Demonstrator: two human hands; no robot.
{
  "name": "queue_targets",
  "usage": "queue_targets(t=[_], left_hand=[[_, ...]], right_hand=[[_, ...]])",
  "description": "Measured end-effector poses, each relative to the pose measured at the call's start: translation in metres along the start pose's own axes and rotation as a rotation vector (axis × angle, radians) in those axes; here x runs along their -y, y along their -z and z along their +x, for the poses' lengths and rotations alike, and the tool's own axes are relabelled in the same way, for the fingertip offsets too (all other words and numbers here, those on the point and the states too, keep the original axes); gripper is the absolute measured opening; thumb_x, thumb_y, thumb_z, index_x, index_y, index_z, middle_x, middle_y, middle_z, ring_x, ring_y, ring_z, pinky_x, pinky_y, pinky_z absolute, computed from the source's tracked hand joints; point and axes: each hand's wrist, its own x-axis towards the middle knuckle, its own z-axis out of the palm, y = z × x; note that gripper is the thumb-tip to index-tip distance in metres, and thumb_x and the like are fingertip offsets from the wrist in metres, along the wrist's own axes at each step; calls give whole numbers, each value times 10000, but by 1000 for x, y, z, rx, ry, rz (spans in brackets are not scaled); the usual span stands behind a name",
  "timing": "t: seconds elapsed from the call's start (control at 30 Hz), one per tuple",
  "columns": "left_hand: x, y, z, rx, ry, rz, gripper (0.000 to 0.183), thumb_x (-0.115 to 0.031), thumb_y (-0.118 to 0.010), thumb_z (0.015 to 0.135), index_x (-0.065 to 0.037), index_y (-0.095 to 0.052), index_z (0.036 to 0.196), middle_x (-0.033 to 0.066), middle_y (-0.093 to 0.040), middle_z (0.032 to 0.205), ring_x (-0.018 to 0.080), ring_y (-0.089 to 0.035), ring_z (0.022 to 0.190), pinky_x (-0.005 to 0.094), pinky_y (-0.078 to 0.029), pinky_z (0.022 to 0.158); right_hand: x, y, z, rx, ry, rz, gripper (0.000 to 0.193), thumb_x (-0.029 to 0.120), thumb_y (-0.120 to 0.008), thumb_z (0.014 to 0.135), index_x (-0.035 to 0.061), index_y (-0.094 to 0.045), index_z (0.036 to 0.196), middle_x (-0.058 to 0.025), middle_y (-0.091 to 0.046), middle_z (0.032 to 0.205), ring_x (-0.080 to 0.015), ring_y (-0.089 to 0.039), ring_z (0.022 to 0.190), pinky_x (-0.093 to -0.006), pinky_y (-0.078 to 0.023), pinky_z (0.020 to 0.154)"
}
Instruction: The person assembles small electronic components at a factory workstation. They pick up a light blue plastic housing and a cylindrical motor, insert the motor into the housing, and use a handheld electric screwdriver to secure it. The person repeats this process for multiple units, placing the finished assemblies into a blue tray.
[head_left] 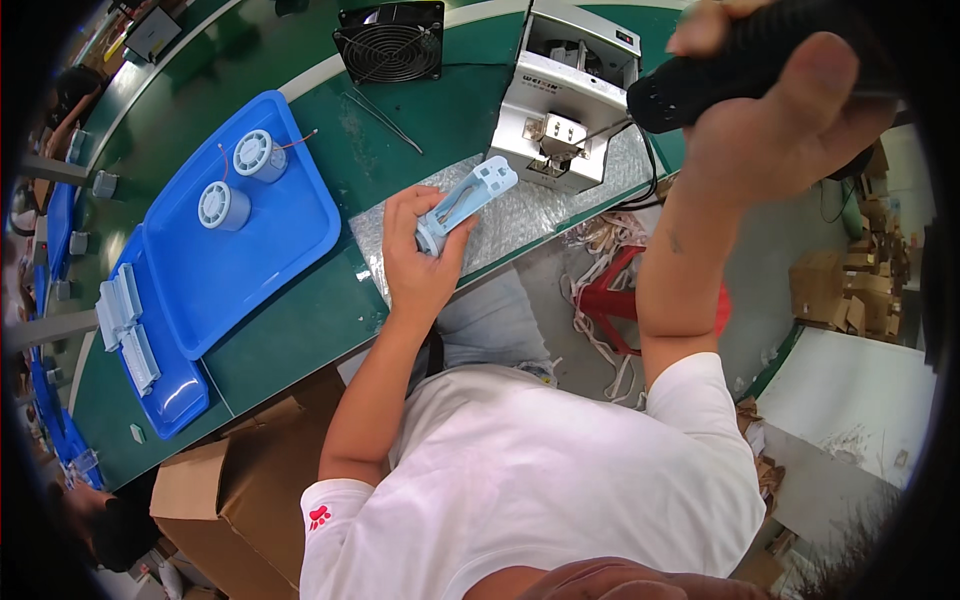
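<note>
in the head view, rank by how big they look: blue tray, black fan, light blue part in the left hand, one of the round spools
1. blue tray
2. black fan
3. light blue part, though it may only look smaller than the fan
4. spool; the two look alike

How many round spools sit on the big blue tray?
2. One spool lies near the far edge of the tray, the other spool just left of it. None looks hidden.

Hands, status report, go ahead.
Left hand gripping light blue plastic part over bubble wrap. Right hand raised, holding black power tool. White machine behind part; nothing between the hands.
</note>
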Motion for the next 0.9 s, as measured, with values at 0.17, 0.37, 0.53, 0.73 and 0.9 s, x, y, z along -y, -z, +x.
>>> queue_targets(t=[0.17,0.37,0.53,0.73,0.9], left_hand=[[3,3,-2,-10,-3,-5,361,14,-814,804,-31,-626,1109,125,-624,1176,252,-609,1087,349,-469,955],[2,5,1,-14,-25,-5,372,-7,-835,787,-36,-637,1100,137,-627,1162,274,-623,1062,361,-489,917],[6,-1,2,-74,-57,-20,384,-68,-877,764,-41,-655,1076,149,-628,1125,310,-645,1004,383,-526,837],[5,0,1,-56,-36,-12,388,-36,-870,770,-46,-639,1081,126,-625,1134,262,-636,1013,349,-509,869],[7,0,0,-74,-66,-17,386,-55,-878,771,-46,-643,1078,124,-624,1129,260,-639,1000,353,-514,860]], right_hand=[[-28,0,-19,75,-64,145,468,330,-559,1083,104,-391,1456,-117,-619,877,-148,-575,563,-290,-516,518],[-17,-4,-6,44,-243,24,364,317,-561,1085,100,-463,1360,-101,-611,826,-151,-576,535,-285,-505,477],[-32,44,-13,152,-623,350,688,651,-587,962,37,-524,1268,-164,-590,1025,-219,-561,725,-344,-471,650],[-7,34,3,153,-595,745,803,734,-599,881,63,-516,1314,-183,-561,1036,-223,-551,739,-350,-458,664],[-12,8,-13,143,-510,395,812,767,-560,891,67,-521,1301,-173,-589,992,-226,-545,715,-350,-455,645]])
